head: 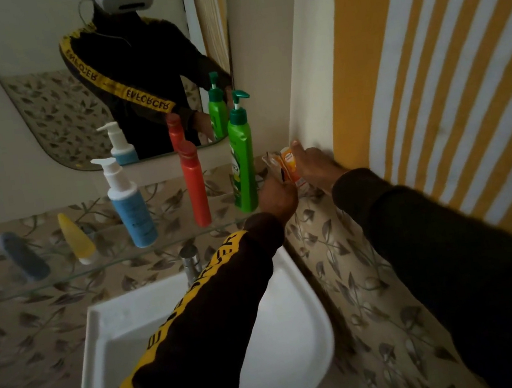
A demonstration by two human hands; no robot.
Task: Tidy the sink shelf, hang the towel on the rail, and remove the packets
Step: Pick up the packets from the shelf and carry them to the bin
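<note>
Both hands meet at the shelf's right end beside the green bottle, left hand clutching clear packets, right hand pinching an orange packet.

packets blurring, print unreadable; left hand is covering their lower ends. sink is running off the bottom edge. left sleeve is hiding part of the tap.

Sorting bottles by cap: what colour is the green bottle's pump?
Teal green, atop the green bottle; seen best in the head view.
</note>
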